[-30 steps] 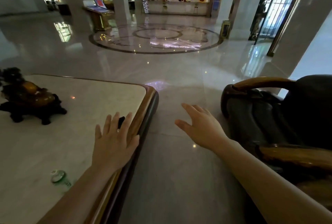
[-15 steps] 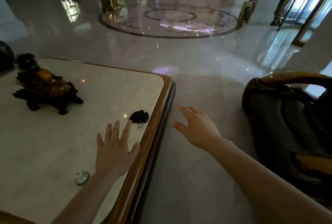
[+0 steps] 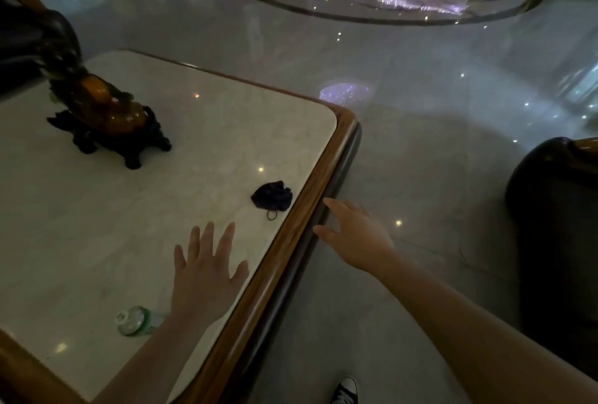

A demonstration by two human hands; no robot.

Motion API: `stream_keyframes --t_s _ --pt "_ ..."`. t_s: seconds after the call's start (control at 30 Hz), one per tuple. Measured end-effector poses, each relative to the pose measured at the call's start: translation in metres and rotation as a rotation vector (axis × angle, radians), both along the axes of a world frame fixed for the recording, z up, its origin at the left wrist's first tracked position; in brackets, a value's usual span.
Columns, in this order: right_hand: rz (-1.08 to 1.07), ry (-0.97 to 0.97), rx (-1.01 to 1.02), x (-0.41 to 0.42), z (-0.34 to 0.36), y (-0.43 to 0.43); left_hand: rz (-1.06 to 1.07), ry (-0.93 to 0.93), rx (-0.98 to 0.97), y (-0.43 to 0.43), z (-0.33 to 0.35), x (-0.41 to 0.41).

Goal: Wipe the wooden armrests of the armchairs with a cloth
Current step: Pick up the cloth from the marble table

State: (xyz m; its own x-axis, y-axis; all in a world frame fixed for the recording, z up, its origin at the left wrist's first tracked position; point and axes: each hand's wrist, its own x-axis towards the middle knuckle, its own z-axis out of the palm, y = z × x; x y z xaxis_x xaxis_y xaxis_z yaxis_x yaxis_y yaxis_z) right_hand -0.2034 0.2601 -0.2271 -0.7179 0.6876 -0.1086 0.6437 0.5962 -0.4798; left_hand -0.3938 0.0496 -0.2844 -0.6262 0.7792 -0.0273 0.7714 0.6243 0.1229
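Observation:
A small dark crumpled cloth [image 3: 272, 195] lies on the marble-topped table [image 3: 97, 225], close to its wooden right edge. My left hand [image 3: 207, 271] hovers flat over the tabletop with fingers spread, a little short of the cloth. Beside the table's edge, over the floor, my right hand [image 3: 356, 235] is open and empty, to the right of the cloth. At the right frame edge stands a dark armchair [image 3: 556, 225], with a sliver of its wooden armrest [image 3: 587, 144] showing. Another armchair's wooden arm [image 3: 29, 2] shows at the far left.
A dark carved ornament [image 3: 106, 118] with an amber top stands on the table's left part. A green-capped bottle [image 3: 134, 321] stands near my left forearm. Polished marble floor [image 3: 420, 161] lies between table and right armchair. My shoe [image 3: 346, 390] is at the bottom.
The view has tilted down and left. Both hands have moved forward toward the cloth, the right hand closing in on the table's edge. The right armchair has slid mostly out of view.

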Motion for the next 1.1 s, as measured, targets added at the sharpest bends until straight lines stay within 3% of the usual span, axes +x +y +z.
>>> stream_keyframes --t_s 0.33,0.63,0.93,1.1 --pt "0.105 -0.093 -0.137 -0.065 -0.113 0.091 0.122 -0.039 -0.105 0.074 -0.101 -0.050" --pt "0.123 -0.162 -0.257 -0.151 -0.246 0.135 0.126 -0.139 -0.171 0.148 -0.238 -0.131" --pt "0.191 -0.077 -0.125 -0.267 -0.353 0.164 0.184 -0.164 -0.215 0.190 -0.379 -0.191" --pt "0.293 -0.163 0.066 -0.315 -0.399 0.179 0.123 -0.079 -0.163 0.188 -0.418 -0.186"
